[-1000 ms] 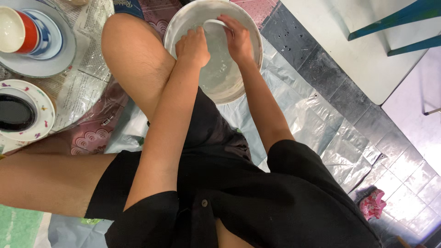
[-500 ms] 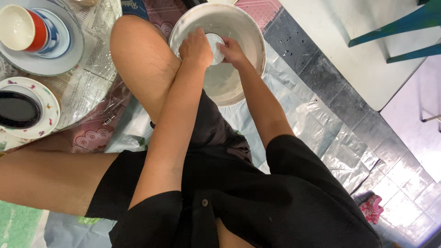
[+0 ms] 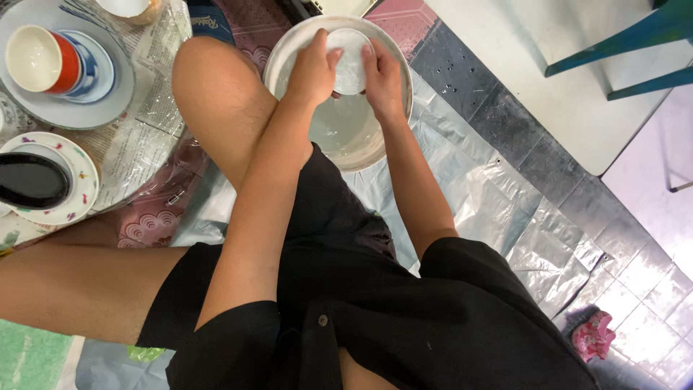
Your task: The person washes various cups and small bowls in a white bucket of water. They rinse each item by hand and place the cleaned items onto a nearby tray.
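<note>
A wide white basin (image 3: 382, 137) of cloudy water stands on the floor between my legs. Over its far side I hold a small white dish (image 3: 351, 70) with both hands. My left hand (image 3: 312, 68) grips the dish's left edge, thumb across its face. My right hand (image 3: 383, 78) clasps the right edge, fingers curled over the rim. The dish's lower edge is hidden behind my hands.
To the left on plastic sheeting stand a grey plate (image 3: 86, 101) stacked with a blue saucer and a red-and-white cup (image 3: 40, 59), and a patterned plate (image 3: 81, 177) bearing a black dish (image 3: 30, 180). A teal chair leg (image 3: 613, 50) is upper right. A pink cloth (image 3: 592, 336) lies lower right.
Both hands have lifted the small white dish out of the water toward the basin's far rim, and it now faces the camera.
</note>
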